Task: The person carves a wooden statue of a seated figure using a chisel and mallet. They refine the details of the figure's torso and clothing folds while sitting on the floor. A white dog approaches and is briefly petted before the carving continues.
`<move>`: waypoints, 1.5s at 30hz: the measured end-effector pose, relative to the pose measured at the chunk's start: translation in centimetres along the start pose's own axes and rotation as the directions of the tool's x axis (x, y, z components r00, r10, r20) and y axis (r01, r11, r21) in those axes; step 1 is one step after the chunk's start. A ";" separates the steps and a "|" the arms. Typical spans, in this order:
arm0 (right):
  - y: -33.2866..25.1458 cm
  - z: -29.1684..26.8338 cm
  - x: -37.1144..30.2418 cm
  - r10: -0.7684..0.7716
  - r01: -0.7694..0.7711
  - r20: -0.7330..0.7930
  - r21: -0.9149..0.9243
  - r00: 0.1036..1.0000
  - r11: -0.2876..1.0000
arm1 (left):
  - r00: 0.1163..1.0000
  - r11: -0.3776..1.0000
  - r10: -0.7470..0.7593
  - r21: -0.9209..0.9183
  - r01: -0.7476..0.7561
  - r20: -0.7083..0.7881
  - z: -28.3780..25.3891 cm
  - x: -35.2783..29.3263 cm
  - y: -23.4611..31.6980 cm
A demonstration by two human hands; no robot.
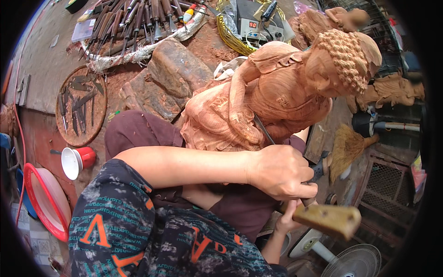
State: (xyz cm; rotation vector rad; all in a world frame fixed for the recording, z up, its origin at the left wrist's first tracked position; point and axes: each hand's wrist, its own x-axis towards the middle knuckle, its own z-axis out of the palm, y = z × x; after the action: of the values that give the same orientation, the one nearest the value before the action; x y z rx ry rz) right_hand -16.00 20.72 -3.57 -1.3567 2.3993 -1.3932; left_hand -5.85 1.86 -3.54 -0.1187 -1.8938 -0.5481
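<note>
A reddish-brown wooden carving of a seated Buddha figure point(286, 83) with curled hair leans across my lap. My left hand point(281, 173) is closed in a fist round a carving chisel point(264, 129), whose thin metal blade meets the figure's lap near its carved hand. The chisel's dark handle end comes out below my fist. My right hand point(287, 219), lower down, is wrapped round a thick yellowish wooden mallet point(330, 220), which lies close to that handle end. Part of my right hand's grip is hidden behind the mallet.
Many chisels and gouges point(134, 23) lie in a heap at the far left. A round tray point(82, 134) holds small blades. Wood blocks point(173, 69), a control box point(260, 25), a red-and-white cup point(76, 161), a red-rimmed basin point(48, 198), a broom point(348, 147) and a fan point(353, 263) stand around.
</note>
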 end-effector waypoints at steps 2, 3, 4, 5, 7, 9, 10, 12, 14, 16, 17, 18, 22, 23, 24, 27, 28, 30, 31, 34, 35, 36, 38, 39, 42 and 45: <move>1.9 0.4 -0.3 -0.133 0.144 -0.079 0.156 0.988 0.977 | 1.000 1.000 -0.004 -0.014 0.004 0.012 0.1 0.1 0.2; 3.0 -0.2 -0.3 -0.163 0.163 -0.010 0.021 0.987 0.986 | 1.000 1.000 -0.007 -0.010 0.007 0.018 -0.1 0.1 0.2; 2.7 0.2 -0.4 -0.224 0.227 0.039 -0.201 0.974 0.953 | 1.000 1.000 -0.002 -0.007 0.002 0.029 -0.2 0.2 0.1; 2.4 0.2 -0.5 -0.283 0.295 0.090 -0.412 0.955 0.862 | 0.999 1.000 0.005 -0.014 -0.004 0.034 -0.3 0.2 0.1; 1.8 -0.6 -0.9 -0.060 0.065 0.060 -0.079 0.996 0.995 | 0.999 0.999 0.009 -0.032 -0.008 0.039 -0.4 -0.1 0.1; 1.3 -0.3 -0.8 -0.133 0.141 -0.046 0.369 0.990 0.919 | 0.999 0.998 0.046 -0.040 -0.046 0.011 -0.3 -0.2 -0.1; 1.7 0.0 -0.5 -0.190 0.186 -0.009 0.234 0.982 0.954 | 0.998 0.997 0.065 -0.044 -0.065 -0.003 -0.3 -0.3 -0.2; 2.5 0.3 -0.2 -0.282 0.286 0.076 -0.039 0.956 0.958 | 0.999 0.999 0.051 -0.004 -0.051 0.013 -1.0 -0.2 0.0; 2.6 0.0 -1.1 -0.178 0.185 0.073 -0.107 0.981 0.977 | 0.999 0.999 0.027 0.027 -0.028 0.030 -1.8 -0.3 -0.3; 1.6 -0.5 -1.4 -0.060 0.067 0.078 -0.088 0.995 0.994 | 0.999 0.999 -0.004 0.034 0.003 0.036 -2.4 -0.3 -1.3; 1.4 0.5 -1.2 -0.088 0.098 -0.055 0.231 0.995 0.968 | 0.999 0.999 0.028 0.035 -0.029 0.028 -2.7 -0.2 -1.2; 1.1 1.0 -0.3 -0.251 0.288 -0.171 0.249 0.953 0.925 | 0.998 0.998 0.062 0.029 -0.062 0.004 -2.4 0.0 -0.7; 1.4 0.9 -1.0 -0.098 0.155 -0.174 0.352 0.980 0.923 | 0.997 0.997 0.080 0.017 -0.080 -0.023 -1.8 0.6 1.8; 1.6 0.5 -1.1 -0.085 0.129 -0.165 0.278 0.983 0.952 | 0.998 0.998 0.055 0.028 -0.055 -0.021 -1.7 0.5 1.9; 1.2 0.6 -0.9 -0.069 0.101 -0.157 0.206 0.985 0.973 | 0.999 0.999 0.031 0.041 -0.030 -0.017 -1.6 0.4 1.8; -1.0 0.7 -0.5 -0.114 0.139 -0.149 0.169 0.982 0.976 | 0.999 1.000 -0.009 0.003 0.009 -0.034 -1.3 0.4 1.2; -1.4 0.7 -0.3 -0.147 0.173 -0.153 0.174 0.977 0.970 | 0.999 1.000 -0.020 -0.006 0.020 -0.027 -1.4 0.4 1.1; -1.9 0.7 0.0 -0.220 0.249 -0.159 0.195 0.962 0.949 | 1.000 1.000 -0.009 -0.018 0.009 -0.020 -1.7 0.5 1.2; -2.0 0.7 0.1 -0.258 0.289 -0.163 0.211 0.952 0.934 | 1.000 1.000 -0.004 -0.026 0.004 -0.018 -1.9 0.5 1.2; -1.9 0.7 -0.3 -0.342 0.341 -0.056 -0.020 0.938 0.940 | 1.000 0.998 0.000 -0.065 0.000 0.010 -2.6 0.3 1.0; -2.2 0.2 -0.6 -0.335 0.342 0.070 -0.247 0.940 0.907 | 1.000 0.998 0.000 -0.065 0.001 0.011 -2.6 0.3 0.9; -1.9 -0.2 -0.8 -0.290 0.316 0.129 -0.288 0.948 0.904 | 1.000 0.998 0.003 -0.069 -0.002 0.011 -2.6 0.2 0.8; -1.3 -0.4 -0.7 -0.320 0.323 0.104 -0.008 0.942 0.946 | 0.999 0.998 0.008 -0.068 -0.006 0.031 -2.7 0.1 0.8; -1.1 -0.3 -0.6 -0.351 0.332 0.109 0.162 0.930 0.929 | 0.999 0.998 0.007 -0.062 -0.004 0.049 -2.6 0.1 0.8; -1.9 -0.3 -0.9 -0.270 0.295 0.212 -0.097 0.939 0.950 | 0.997 0.998 -0.016 -0.057 0.020 0.069 -2.5 -0.2 0.9; -1.2 0.0 -0.7 -0.240 0.262 0.148 -0.146 0.959 0.954 | 0.997 0.997 -0.004 -0.070 0.009 0.077 -2.6 -0.2 0.7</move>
State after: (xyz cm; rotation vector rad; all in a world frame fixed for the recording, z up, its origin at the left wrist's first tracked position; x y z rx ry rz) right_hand -14.75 21.02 -2.91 -1.7891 2.3677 -1.1311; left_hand -3.33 1.45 -2.73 -0.1819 -1.9504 -0.6228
